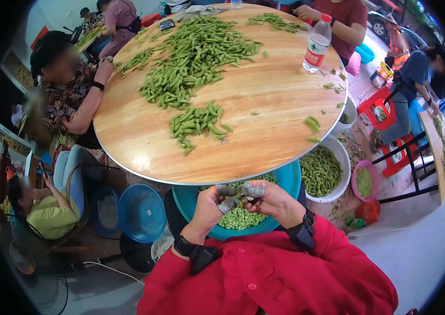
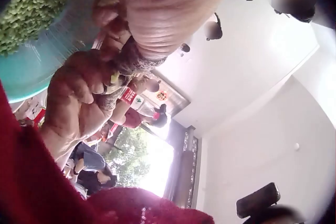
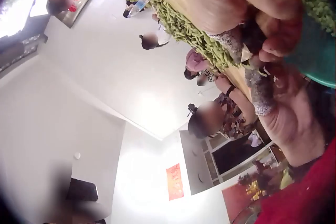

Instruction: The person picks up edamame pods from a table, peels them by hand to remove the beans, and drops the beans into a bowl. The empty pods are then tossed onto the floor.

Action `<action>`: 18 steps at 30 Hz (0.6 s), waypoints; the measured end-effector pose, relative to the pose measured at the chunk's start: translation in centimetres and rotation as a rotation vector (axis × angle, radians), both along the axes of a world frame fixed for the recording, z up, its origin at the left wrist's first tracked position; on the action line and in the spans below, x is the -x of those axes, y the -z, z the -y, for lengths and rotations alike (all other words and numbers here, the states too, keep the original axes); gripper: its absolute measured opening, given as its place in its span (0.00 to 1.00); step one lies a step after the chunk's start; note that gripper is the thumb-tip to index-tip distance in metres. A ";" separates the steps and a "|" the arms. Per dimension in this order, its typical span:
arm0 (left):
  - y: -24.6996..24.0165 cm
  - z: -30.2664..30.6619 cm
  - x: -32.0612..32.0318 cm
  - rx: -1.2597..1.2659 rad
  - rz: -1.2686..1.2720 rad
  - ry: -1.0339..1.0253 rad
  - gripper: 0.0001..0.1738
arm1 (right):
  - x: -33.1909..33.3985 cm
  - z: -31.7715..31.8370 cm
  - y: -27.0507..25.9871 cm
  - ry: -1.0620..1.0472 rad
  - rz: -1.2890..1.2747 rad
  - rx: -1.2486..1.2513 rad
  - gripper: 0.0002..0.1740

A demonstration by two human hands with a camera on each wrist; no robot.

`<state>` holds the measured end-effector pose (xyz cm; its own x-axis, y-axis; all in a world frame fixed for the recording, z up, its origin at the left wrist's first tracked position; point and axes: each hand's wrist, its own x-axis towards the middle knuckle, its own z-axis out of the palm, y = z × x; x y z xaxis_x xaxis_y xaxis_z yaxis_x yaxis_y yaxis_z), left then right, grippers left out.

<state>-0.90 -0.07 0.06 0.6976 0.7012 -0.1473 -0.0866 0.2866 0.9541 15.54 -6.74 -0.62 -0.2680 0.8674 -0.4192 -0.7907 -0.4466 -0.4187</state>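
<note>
Over a teal basin (image 1: 180,197) of shelled green soybeans (image 1: 240,218), my left hand (image 1: 207,210) and right hand (image 1: 279,203) meet fingertip to fingertip. Grey wrappings cover some of the fingers and thumbs on both hands. Pinched between the two hands is a small soybean pod (image 2: 114,78), mostly hidden by the fingers; its pale green end (image 3: 245,53) shows in the right wrist view. Just beyond the hands is the round wooden table (image 1: 264,121), with a large heap of unshelled soybean pods (image 1: 196,52) and a smaller pile (image 1: 196,122) nearer to me.
A plastic bottle (image 1: 317,47) stands at the table's right. Right of the basin are a white basket (image 1: 344,181) of pods and a pink bowl (image 1: 374,173). Blue basins (image 1: 142,212) stand at the left. Other people sit around the table.
</note>
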 end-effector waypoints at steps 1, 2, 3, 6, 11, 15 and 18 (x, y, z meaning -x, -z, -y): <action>0.2 0.0 0.0 -0.004 0.014 0.000 0.10 | -0.1 0.0 0.3 0.001 -0.035 -0.010 0.04; 0.1 -0.1 0.0 -0.003 0.020 0.013 0.11 | 0.0 -0.1 0.2 0.006 -0.026 -0.002 0.05; -0.1 -0.2 0.0 0.001 0.026 0.028 0.11 | 0.0 -0.1 -0.1 0.013 -0.018 0.007 0.05; 0.1 -0.3 0.3 0.044 0.045 0.048 0.12 | 0.0 -0.1 -0.1 0.008 -0.003 -0.017 0.05; -0.2 -0.3 0.2 0.053 0.051 0.007 0.12 | 0.1 -0.1 -0.1 0.012 0.131 -0.074 0.05; -0.1 0.0 -0.4 -0.070 0.020 -0.052 0.12 | 0.8 -0.1 -2.0 0.068 0.568 -0.235 0.04; 0.0 0.3 -0.8 -0.074 0.044 -0.070 0.13 | 1.6 -0.4 -2.6 0.189 1.022 -0.516 0.03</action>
